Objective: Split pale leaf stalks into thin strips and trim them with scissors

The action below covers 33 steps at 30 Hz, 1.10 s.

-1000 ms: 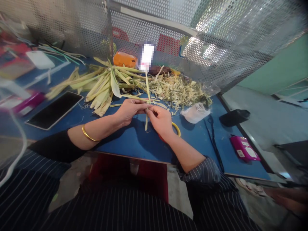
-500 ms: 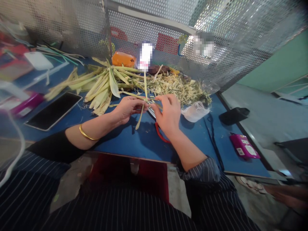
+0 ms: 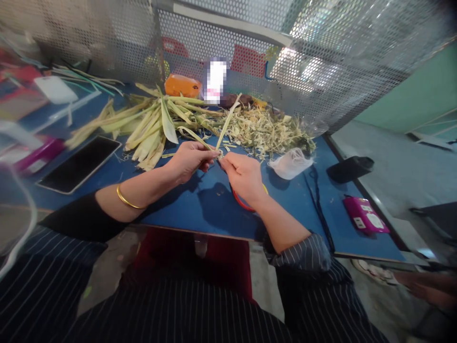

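My left hand (image 3: pixel 191 161), a gold bangle on its wrist, pinches pale green leaf strips near the table's middle. One strip (image 3: pixel 228 121) rises from between the hands and leans right. My right hand (image 3: pixel 243 175) is closed close beside the left, its fingertips on the same small bundle of strips. Under the right hand lies a tool with red and yellow curved handles (image 3: pixel 242 204), partly hidden. Long pale leaves (image 3: pixel 150 128) are piled behind my left hand, and a heap of shredded pieces (image 3: pixel 264 128) lies behind my right.
A dark phone (image 3: pixel 80 164) lies left on the blue table (image 3: pixel 178 209). To the right are a white net bundle (image 3: pixel 291 163), black cord (image 3: pixel 316 205), a black cylinder (image 3: pixel 350 169) and a purple pack (image 3: pixel 366 215). Perforated metal (image 3: pixel 221 35) stands behind. A person's foot shows lower right.
The upright strip has tilted to the right, and the strip end that hung below my hands no longer shows. My right hand has moved slightly down and left, its fingers more curled.
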Tool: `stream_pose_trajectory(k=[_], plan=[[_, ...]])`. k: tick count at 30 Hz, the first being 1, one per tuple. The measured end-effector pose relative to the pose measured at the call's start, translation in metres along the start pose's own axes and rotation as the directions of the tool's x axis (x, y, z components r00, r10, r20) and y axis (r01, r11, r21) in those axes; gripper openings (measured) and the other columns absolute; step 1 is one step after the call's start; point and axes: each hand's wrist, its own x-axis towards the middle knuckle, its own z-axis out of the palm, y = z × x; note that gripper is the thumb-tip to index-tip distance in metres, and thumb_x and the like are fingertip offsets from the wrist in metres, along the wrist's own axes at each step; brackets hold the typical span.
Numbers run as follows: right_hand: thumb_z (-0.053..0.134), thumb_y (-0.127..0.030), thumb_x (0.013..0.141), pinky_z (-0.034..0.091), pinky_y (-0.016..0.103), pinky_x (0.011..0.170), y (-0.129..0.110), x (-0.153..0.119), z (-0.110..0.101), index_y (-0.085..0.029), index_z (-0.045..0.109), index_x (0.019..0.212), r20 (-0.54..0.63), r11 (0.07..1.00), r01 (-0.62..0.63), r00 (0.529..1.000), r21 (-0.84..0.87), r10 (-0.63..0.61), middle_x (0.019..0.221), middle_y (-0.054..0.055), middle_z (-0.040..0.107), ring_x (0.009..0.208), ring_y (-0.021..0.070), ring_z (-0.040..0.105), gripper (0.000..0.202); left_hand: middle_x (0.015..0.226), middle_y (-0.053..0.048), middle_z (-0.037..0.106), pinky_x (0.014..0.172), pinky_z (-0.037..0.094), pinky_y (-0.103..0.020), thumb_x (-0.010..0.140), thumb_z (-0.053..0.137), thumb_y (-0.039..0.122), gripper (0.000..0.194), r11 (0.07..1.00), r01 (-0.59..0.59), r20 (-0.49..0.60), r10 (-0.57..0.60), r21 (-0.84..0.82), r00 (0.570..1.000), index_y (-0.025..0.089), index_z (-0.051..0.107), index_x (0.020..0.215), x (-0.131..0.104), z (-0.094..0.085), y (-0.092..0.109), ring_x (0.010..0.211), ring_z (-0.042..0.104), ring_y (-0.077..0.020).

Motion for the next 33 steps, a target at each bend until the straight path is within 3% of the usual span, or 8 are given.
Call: stream_pose_trajectory(k=[3, 7, 11, 18, 24, 27, 30, 33], plan=[[0.045, -0.051, 0.092, 0.036, 0.027, 0.06, 0.01, 0.006, -0.008, -0.019, 0.06, 0.064, 0.097, 0.944, -0.189, 0.981, 0.272, 0.168, 0.058, 0.001, 0.056, 0.056, 0.0119, 0.048, 0.045, 0.056, 0.0, 0.058, 0.042, 0.041, -0.02, 0.072, 0.076, 0.022, 0.017, 0.998, 0.067, 0.014, -0.066, -0.016, 0.998, 0.011, 0.063, 0.069, -0.001, -0.001, 0.005, 0.043, 0.05, -0.0065], [0.043, -0.072, 0.082, 0.045, 0.026, 0.061, 0.03, 0.016, -0.016, -0.018, 0.067, 0.072, 0.221, 0.615, -0.468, 0.872, 0.635, 0.436, 0.062, 0.002, 0.061, 0.058, 0.0117, 0.055, 0.06, 0.06, -0.002, 0.062, 0.045, 0.044, -0.022, 0.085, 0.062, 0.035, 0.026, 0.99, 0.142, 0.108, -0.142, 0.01, 0.984, 0.012, 0.065, 0.075, -0.001, -0.003, 0.008, 0.046, 0.055, -0.0093], [0.071, -0.056, 0.071, 0.045, 0.024, 0.06, 0.033, 0.016, -0.007, -0.018, 0.067, 0.072, 0.259, 0.482, -0.461, 0.866, 0.745, 0.428, 0.065, -0.001, 0.06, 0.057, 0.0084, 0.052, 0.039, 0.062, -0.004, 0.064, 0.046, 0.044, -0.022, 0.082, 0.066, 0.037, 0.028, 0.988, 0.083, 0.169, -0.104, 0.129, 0.98, 0.011, 0.066, 0.072, -0.005, -0.001, 0.005, 0.047, 0.055, -0.0094], [0.069, -0.033, 0.072, 0.043, 0.026, 0.058, 0.024, 0.011, 0.015, -0.018, 0.059, 0.064, 0.038, 0.635, -0.334, 0.901, 0.696, 0.432, 0.057, -0.003, 0.057, 0.054, 0.0099, 0.051, 0.02, 0.055, -0.004, 0.063, 0.045, 0.039, -0.022, 0.071, 0.075, 0.028, 0.019, 0.966, -0.034, 0.183, -0.014, 0.256, 0.983, 0.01, 0.069, 0.066, -0.008, 0.005, -0.003, 0.045, 0.051, -0.0083], [0.065, -0.04, 0.078, 0.045, 0.029, 0.059, 0.029, 0.013, 0.015, -0.019, 0.062, 0.068, -0.008, 0.71, -0.317, 0.91, 0.629, 0.414, 0.059, -0.001, 0.059, 0.056, 0.0124, 0.054, 0.023, 0.058, -0.006, 0.065, 0.047, 0.039, -0.022, 0.072, 0.074, 0.032, 0.023, 0.952, -0.055, 0.179, 0.001, 0.3, 0.984, 0.01, 0.071, 0.066, -0.007, 0.003, -0.002, 0.048, 0.053, -0.0088], [0.055, -0.051, 0.085, 0.044, 0.03, 0.06, 0.03, 0.01, 0.005, -0.02, 0.061, 0.063, -0.131, 0.845, -0.302, 0.91, 0.442, 0.394, 0.057, 0.001, 0.058, 0.056, 0.0137, 0.054, 0.039, 0.056, -0.003, 0.061, 0.047, 0.038, -0.022, 0.073, 0.072, 0.031, 0.021, 0.956, -0.063, 0.174, 0.013, 0.287, 0.985, 0.011, 0.07, 0.066, -0.008, 0.003, -0.002, 0.048, 0.051, -0.0083], [0.054, -0.053, 0.087, 0.044, 0.031, 0.066, 0.025, 0.007, -0.005, -0.02, 0.06, 0.06, -0.348, 0.965, -0.218, 0.902, 0.143, 0.255, 0.06, 0.002, 0.058, 0.062, 0.0151, 0.055, 0.043, 0.051, 0.0, 0.055, 0.047, 0.037, -0.022, 0.075, 0.07, 0.032, 0.025, 0.933, -0.126, 0.199, 0.061, 0.337, 0.978, 0.013, 0.065, 0.06, -0.009, 0.005, -0.004, 0.047, 0.047, -0.0078], [0.061, -0.043, 0.085, 0.046, 0.032, 0.077, 0.02, 0.007, -0.004, -0.021, 0.067, 0.079, -0.278, 0.999, -0.031, 0.96, 0.04, 0.041, 0.082, 0.004, 0.066, 0.077, 0.0164, 0.06, 0.023, 0.048, 0.001, 0.051, 0.047, 0.036, -0.022, 0.078, 0.065, 0.031, 0.032, 0.9, -0.175, 0.236, 0.084, 0.4, 0.968, 0.014, 0.058, 0.052, -0.011, 0.008, -0.006, 0.045, 0.044, -0.0065]])
